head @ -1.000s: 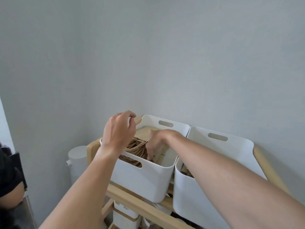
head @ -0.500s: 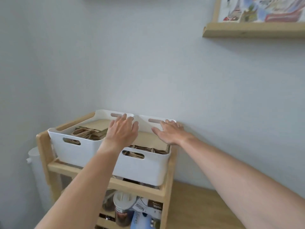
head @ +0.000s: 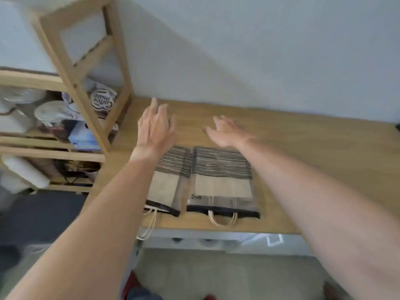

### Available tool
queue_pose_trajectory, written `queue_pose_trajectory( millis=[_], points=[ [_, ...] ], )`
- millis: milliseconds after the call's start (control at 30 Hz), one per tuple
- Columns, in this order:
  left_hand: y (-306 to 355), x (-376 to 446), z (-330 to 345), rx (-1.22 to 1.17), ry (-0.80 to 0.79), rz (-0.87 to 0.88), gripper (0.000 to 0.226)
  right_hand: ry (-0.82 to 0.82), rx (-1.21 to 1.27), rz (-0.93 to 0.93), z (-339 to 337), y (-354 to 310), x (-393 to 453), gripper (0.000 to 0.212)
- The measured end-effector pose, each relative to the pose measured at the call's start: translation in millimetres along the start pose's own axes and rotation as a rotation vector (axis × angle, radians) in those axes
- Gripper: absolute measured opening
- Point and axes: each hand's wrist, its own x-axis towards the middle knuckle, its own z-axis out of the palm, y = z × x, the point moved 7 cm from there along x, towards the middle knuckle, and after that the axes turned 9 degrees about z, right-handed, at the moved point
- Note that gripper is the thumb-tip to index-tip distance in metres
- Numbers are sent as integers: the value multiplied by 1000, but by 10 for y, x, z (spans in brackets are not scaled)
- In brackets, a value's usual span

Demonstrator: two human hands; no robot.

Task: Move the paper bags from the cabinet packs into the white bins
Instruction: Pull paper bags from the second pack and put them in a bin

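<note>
Two packs of paper bags lie side by side on the desk (head: 303, 148), near its front edge: the left pack (head: 171, 180), the right pack (head: 223, 180). A shelf rack (head: 86, 83) stands at the desk's left end, a Coffee mate jar (head: 102, 101) on one shelf.

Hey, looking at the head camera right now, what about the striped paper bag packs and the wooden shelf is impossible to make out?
- Left striped paper bag pack: its left part is hidden behind the left forearm.
- Small dark label on the right striped paper bag pack: too small and blurred to read.
- Wooden shelf unit: cut off by the left and top edges; its contents are blurred.
- White bins: out of frame.
- Left hand and right hand: motion-blurred.
</note>
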Motion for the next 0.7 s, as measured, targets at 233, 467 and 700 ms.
queue_pose_trajectory(
  millis=[233,467,700],
  points=[
    [665,-1375,1624,-47,-344,16,47,-213,55,-64,1462,1402,-695,105],
    [918,-2026,1740,111,-277,251,22,46,223,-263,1601,1473,-872,14],
    [1113,-2158,2017,367,-535,275,32,157,320,-251,1439,1356,-872,12]
  ],
)
